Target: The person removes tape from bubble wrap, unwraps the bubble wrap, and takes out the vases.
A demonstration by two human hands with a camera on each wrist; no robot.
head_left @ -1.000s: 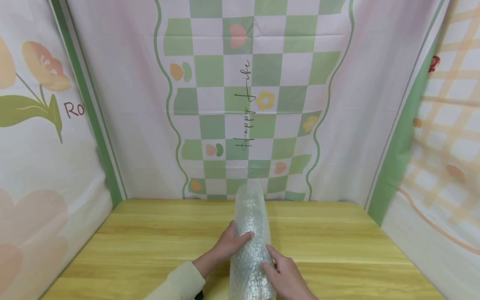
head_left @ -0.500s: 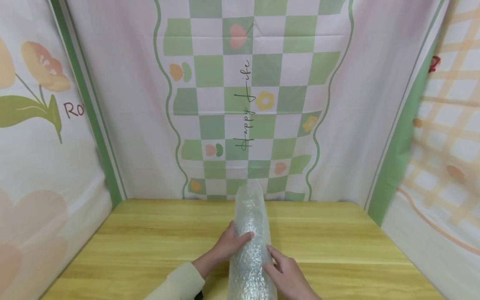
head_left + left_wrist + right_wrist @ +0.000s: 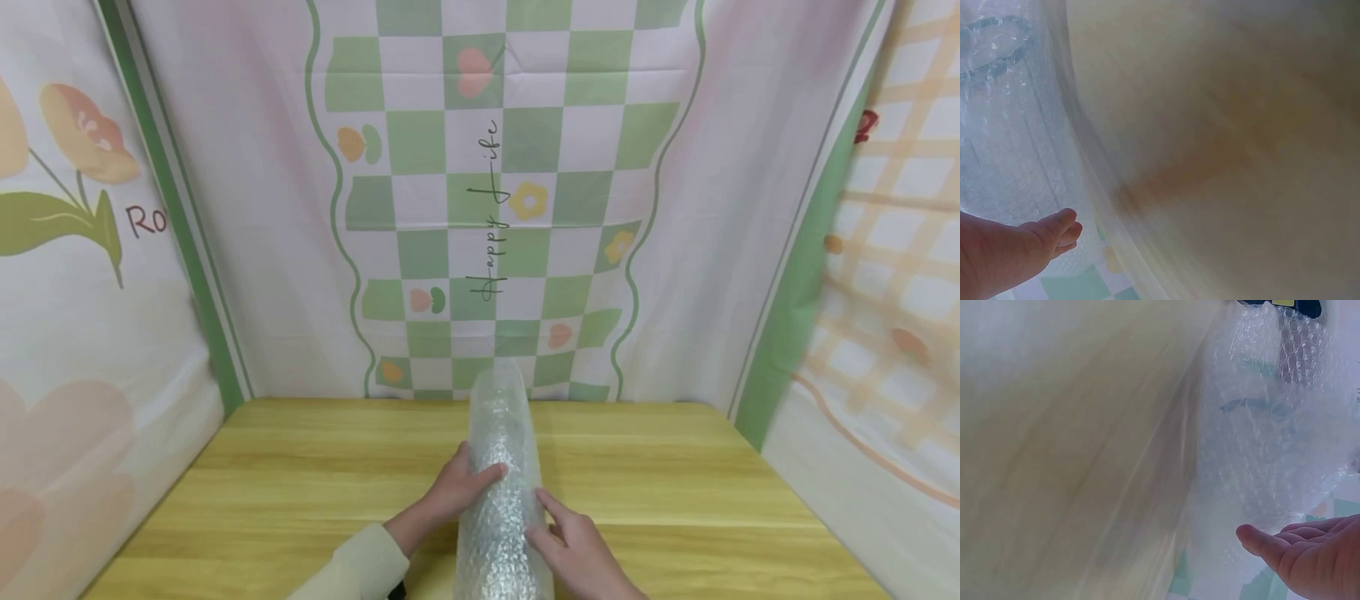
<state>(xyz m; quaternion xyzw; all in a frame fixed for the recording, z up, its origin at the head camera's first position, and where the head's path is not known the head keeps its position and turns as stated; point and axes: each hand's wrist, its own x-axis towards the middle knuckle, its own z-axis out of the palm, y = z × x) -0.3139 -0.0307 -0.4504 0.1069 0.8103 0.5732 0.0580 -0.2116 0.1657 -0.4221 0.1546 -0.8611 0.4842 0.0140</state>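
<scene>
A long bundle of clear bubble wrap (image 3: pixel 495 517) stands out from the near edge of the table and runs toward the back. My left hand (image 3: pixel 456 485) grips its left side, the thumb lying across the top. On the right side, my right hand (image 3: pixel 577 546) holds the wrap with thumb and forefinger at its surface, lower than the left hand. A bluish-green ring (image 3: pixel 1007 53) shows through the plastic in the left wrist view. In the right wrist view, the right hand's thumb (image 3: pixel 1260 544) reaches toward the wrap (image 3: pixel 1260 462).
The wooden table (image 3: pixel 315 450) spreads to both sides of the bundle. Behind it hangs a green-and-white checked cloth (image 3: pixel 420 137), and printed cloths (image 3: pixel 892 275) close off the left and right sides. A dark object with a yellow patch (image 3: pixel 1284 303) shows at the right wrist view's top.
My right hand has shifted slightly to the right, and the near part of the bubble wrap looks a little wider. The left hand keeps its place.
</scene>
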